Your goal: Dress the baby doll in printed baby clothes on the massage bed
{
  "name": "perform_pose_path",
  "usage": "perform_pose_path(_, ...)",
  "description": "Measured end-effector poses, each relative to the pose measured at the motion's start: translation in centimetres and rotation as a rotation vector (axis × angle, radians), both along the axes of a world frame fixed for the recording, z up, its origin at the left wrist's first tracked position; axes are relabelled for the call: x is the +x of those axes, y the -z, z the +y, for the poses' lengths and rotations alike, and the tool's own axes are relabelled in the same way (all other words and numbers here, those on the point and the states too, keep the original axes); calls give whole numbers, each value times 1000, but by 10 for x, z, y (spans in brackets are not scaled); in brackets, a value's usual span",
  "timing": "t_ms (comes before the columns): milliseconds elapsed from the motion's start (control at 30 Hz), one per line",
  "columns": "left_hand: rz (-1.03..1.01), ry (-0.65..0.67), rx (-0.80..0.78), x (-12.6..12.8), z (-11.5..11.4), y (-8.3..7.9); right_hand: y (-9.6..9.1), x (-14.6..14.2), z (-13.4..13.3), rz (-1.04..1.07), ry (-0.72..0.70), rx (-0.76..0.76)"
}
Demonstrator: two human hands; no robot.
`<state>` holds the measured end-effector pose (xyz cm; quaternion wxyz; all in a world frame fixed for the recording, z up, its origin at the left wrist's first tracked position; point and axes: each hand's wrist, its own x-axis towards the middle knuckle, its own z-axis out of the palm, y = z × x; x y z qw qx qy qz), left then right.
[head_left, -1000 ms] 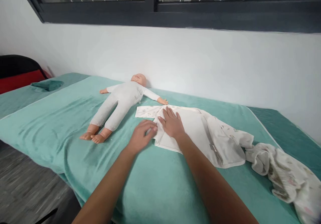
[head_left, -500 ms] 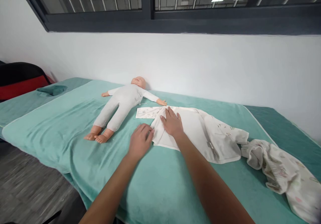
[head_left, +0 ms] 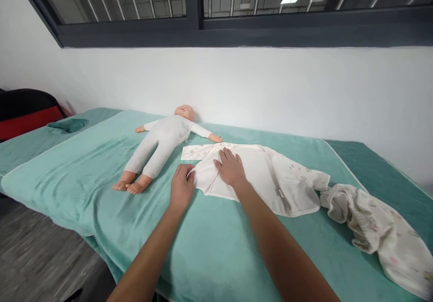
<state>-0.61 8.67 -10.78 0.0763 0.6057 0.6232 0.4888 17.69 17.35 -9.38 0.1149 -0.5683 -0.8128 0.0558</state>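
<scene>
A white baby garment [head_left: 264, 175] lies spread on a teal towel-covered table [head_left: 216, 248]. My right hand [head_left: 231, 168] rests flat on it, fingers stretched out, pressing the cloth down. My left hand [head_left: 181, 187] is at the garment's left edge, its fingers pinching the cloth corner. A baby doll [head_left: 162, 144] in a white suit lies on its back just left of the garment, head toward the wall.
A crumpled patterned white cloth [head_left: 379, 229] lies at the right end of the table. A folded teal cloth [head_left: 67, 124] sits far left, with a black and red seat [head_left: 23, 112] behind it. The white wall [head_left: 270, 90] runs along the table's far side.
My left hand has slid left and taken hold of the garment's edge, pulling it out a little. My right hand has stayed flat on the cloth.
</scene>
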Motion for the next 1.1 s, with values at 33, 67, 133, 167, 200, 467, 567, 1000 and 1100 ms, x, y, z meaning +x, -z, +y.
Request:
perform_pose_path(33, 3, -4, 6, 0, 0, 0, 0, 0, 2, -7, -19, -8)
perform_pose_path(67, 1, -11, 11, 0, 0, -1, 0, 1, 4, -13, -42, -15)
perform_pose_path(133, -7, -25, 15, 0, -1, -1, 0, 3, 9, -19, -87, -23)
perform_pose_path(167, -9, -27, 12, 0, -1, -1, -1, 5, 12, -18, -105, -23)
perform_pose_path(200, -10, -27, 6, 0, -2, -1, -1, 7, 15, -14, -122, -22)
perform_pose_path(467, -51, -34, -44, -1, -3, 1, 0, 30, 34, 8, -276, 32)
perform_pose_path(567, -48, -2, -22, -1, -3, 2, 2, 35, 40, 21, -300, 40)
perform_pose_path(1000, 378, 133, 314, 8, -19, -3, 0, 56, 25, 162, -136, 50)
perform_pose_path(1100, 588, 455, 248, 19, -30, -9, 1, 68, 21, 97, -99, 42)
